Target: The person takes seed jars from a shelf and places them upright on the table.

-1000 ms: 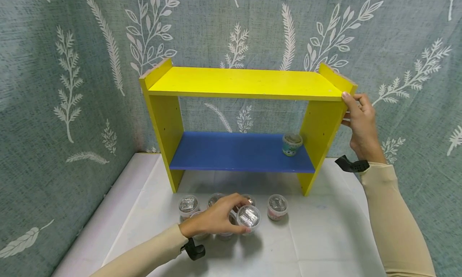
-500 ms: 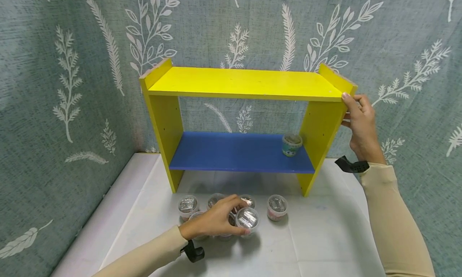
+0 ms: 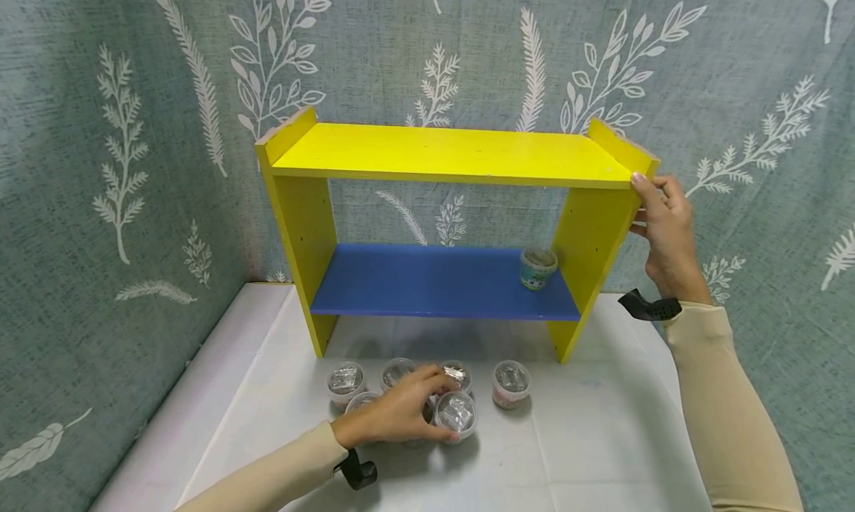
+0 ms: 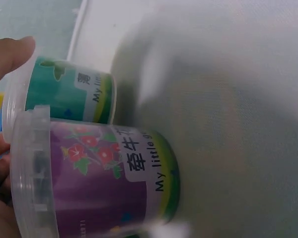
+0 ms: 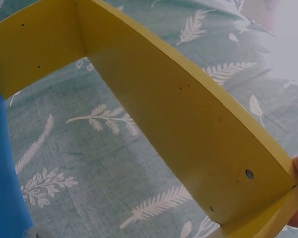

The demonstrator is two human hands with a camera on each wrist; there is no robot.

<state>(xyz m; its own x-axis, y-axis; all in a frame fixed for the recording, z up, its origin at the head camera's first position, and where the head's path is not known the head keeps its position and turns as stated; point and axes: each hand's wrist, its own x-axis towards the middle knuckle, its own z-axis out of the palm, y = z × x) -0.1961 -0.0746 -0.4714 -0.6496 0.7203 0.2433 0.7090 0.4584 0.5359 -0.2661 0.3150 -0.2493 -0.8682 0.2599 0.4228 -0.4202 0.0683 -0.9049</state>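
Observation:
My left hand (image 3: 397,412) grips a small clear-lidded tub (image 3: 456,414) between thumb and fingers, low over the white tabletop. In the left wrist view, the teal-labelled tub (image 4: 69,91) is at the thumb, and a purple-labelled tub (image 4: 99,173) with red flowers stands nearer the camera. Behind and under this hand sit several similar tubs, partly hidden by it. My right hand (image 3: 670,230) holds the upper right corner of a yellow shelf unit (image 3: 454,152), thumb on the front edge, other fingers around the outer side.
A green-labelled tub (image 3: 537,268) stands at the right end of the blue shelf board (image 3: 427,282). A pink-labelled tub (image 3: 510,384) sits apart, right of the group; another tub (image 3: 346,384) is at the left. Leaf-patterned cloth (image 3: 167,200) hangs behind and at the left.
My left hand's tub has shifted slightly down and toward me in the head view. The right hand keeps its hold on the shelf corner, and the shelf unit stays put.

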